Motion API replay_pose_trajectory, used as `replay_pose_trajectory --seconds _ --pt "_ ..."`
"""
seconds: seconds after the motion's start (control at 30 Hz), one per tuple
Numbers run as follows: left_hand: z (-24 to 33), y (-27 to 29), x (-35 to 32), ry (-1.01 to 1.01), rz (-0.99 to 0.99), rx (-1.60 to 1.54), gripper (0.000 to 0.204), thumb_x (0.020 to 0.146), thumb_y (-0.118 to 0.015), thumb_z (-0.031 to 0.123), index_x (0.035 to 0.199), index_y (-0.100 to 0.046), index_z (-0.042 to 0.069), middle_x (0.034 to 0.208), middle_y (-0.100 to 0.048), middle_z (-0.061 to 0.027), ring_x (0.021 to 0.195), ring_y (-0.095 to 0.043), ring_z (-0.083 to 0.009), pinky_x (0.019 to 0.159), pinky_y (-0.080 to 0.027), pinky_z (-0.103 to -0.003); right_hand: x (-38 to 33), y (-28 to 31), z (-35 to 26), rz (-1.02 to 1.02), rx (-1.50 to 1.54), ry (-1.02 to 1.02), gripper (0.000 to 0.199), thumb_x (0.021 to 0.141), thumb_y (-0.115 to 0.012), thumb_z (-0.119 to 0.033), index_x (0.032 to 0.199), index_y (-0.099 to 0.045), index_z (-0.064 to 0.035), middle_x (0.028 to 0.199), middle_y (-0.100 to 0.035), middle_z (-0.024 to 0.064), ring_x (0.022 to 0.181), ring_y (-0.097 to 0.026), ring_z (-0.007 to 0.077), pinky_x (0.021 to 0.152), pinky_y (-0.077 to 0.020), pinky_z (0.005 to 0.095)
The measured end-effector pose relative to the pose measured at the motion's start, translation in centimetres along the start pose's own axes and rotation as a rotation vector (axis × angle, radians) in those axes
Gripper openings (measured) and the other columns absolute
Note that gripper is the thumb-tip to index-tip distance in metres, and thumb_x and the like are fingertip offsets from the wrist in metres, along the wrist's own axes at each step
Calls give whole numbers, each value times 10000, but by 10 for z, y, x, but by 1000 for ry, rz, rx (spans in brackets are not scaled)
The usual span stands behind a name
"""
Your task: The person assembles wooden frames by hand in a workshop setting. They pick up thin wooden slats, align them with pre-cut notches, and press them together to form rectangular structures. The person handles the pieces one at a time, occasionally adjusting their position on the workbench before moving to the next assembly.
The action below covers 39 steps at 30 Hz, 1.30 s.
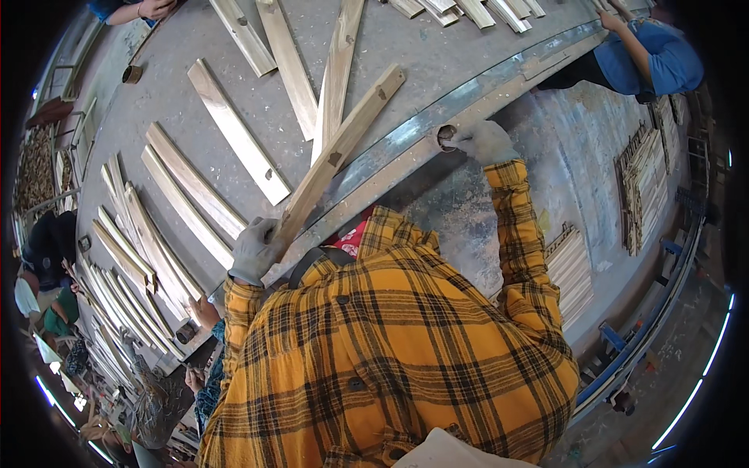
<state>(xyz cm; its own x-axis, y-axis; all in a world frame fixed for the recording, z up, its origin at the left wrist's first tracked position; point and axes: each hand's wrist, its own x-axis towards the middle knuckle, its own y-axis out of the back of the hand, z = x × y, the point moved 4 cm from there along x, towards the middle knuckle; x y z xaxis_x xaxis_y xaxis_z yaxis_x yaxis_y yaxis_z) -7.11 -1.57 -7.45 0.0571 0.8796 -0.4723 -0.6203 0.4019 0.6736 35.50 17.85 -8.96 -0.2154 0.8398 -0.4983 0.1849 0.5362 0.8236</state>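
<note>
My left hand [253, 251], in a grey glove, is closed round the near end of a long wooden slat [355, 136]. The slat slants away to the right over the table edge, with dark brown patches on its face. Its far part lies across another slat [335, 93]. My right hand [490, 143], also gloved, is at a small round cup [446, 137] on the table's edge strip. Its fingers are drawn together, their tips at the cup's mouth; whether they pinch anything is too small to tell.
More slats, such as a pale one [238, 132], lie spread over the grey table [172, 86]. Another small cup [133, 74] stands at the far left. A person in a blue shirt [655, 58] works at far right; others are along the left. Stacked slats [646, 187] lie at right.
</note>
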Motion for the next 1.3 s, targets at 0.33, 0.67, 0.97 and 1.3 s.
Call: replay_pose_trajectory --seconds 0.33,0.67,0.97,1.3 --pt "14 14 -6 303 -95 -373 593 722 -675 202 1270 -500 60 882 -635 -124 780 -633 -192 717 -508 -313 -25 15 -14 -46 1003 63 173 820 -679 -91 968 -691 -3 655 -585 -5 511 -517 31 437 -409 185" --pt "17 45 -10 101 93 11 686 627 -692 259 1277 -522 122 863 -661 -189 784 -658 -324 747 -522 -390 69 -44 -90 625 206 -82 232 820 -576 -165 1017 -686 -221 980 -661 76 912 -618 331 766 -492 425" --pt "23 45 -12 104 90 29 715 610 -697 258 1282 -521 90 858 -655 -196 781 -657 -319 746 -519 -381 66 -48 -94 565 133 -112 321 810 -547 -98 1078 -672 -224 1036 -604 101 931 -599 313 788 -486 416" --pt "29 47 -9 119 82 29 716 607 -687 261 1281 -522 82 810 -646 -187 748 -651 -313 724 -517 -386 48 -52 -100 601 66 -95 354 809 -522 -40 1097 -660 -194 1058 -601 98 920 -608 306 754 -501 423"
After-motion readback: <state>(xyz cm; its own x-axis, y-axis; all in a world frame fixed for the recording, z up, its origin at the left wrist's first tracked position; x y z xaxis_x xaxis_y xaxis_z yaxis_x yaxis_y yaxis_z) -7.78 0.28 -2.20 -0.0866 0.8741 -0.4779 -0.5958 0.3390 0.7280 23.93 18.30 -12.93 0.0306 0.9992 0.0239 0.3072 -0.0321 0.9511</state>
